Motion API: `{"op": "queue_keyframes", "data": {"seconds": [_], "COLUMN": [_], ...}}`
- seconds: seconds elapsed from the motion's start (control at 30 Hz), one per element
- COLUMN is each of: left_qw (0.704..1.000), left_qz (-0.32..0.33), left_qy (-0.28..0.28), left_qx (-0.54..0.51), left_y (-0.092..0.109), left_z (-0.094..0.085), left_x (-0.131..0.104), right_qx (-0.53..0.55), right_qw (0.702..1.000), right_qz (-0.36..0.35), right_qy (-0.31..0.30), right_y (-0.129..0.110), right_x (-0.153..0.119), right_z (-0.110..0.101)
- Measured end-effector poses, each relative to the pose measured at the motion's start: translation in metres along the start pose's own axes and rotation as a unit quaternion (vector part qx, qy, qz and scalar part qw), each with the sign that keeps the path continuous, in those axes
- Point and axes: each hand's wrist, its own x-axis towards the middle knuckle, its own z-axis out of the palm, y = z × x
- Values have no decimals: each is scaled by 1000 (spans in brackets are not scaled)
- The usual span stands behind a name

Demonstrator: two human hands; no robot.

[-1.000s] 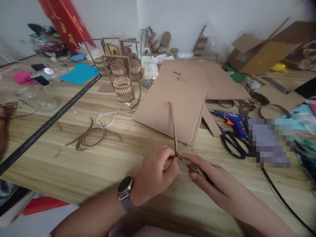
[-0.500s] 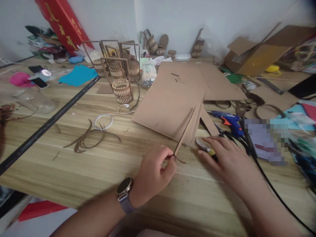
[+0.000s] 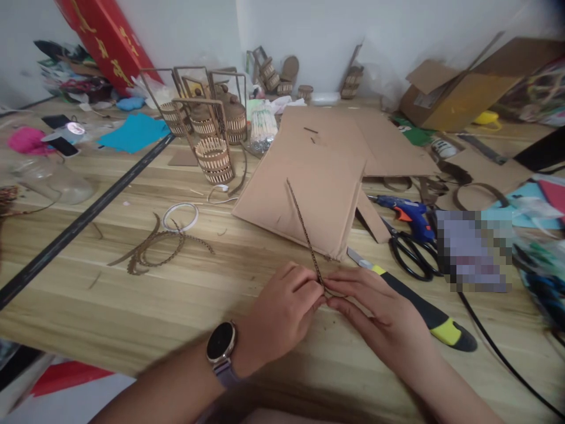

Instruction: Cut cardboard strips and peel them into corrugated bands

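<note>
My left hand (image 3: 289,309), a watch on its wrist, pinches a thin brown braided strip (image 3: 302,221). The strip sticks up and away from my fingers, over the front of a cardboard sheet (image 3: 265,194). My right hand (image 3: 375,312) meets the left one, thumb and fingers closed around the strip's short lower end, which they mostly hide. Just beyond the right hand lies a utility knife (image 3: 410,300) with a black and yellow handle. More brown strips (image 3: 163,253) lie curled on the table to the left, beside a white ring (image 3: 180,218).
Small slatted baskets (image 3: 214,160) with tall handles stand at the back left. Black scissors (image 3: 412,256), a blue glue gun (image 3: 408,215) and a pixelated phone-like object (image 3: 472,250) lie at the right. A cardboard box (image 3: 445,94) sits behind. A black cable (image 3: 494,341) crosses the right side.
My right hand has moved left from over the utility knife to the strip, leaving the knife on the table. The strip's upper end has swung to the left.
</note>
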Motion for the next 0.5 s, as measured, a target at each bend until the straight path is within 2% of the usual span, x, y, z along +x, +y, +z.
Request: {"op": "queue_keyframes", "data": {"seconds": [0.17, 0.33, 0.5], "left_qw": [1000, 1000, 998], "left_qz": [11, 1, 3], "left_qy": [-4, -2, -2], "left_qx": [-12, -20, -60], "left_y": [0, 0, 2], "left_z": [0, 0, -1], "left_x": [0, 0, 1], "right_qx": [-6, -36, -44], "right_qw": [1000, 998, 997], "right_qz": [-17, -44, -42], "right_qy": [-8, 22, 38], "right_y": [0, -5, -10], "right_x": [3, 4, 4], "right_z": [-2, 2, 4]}}
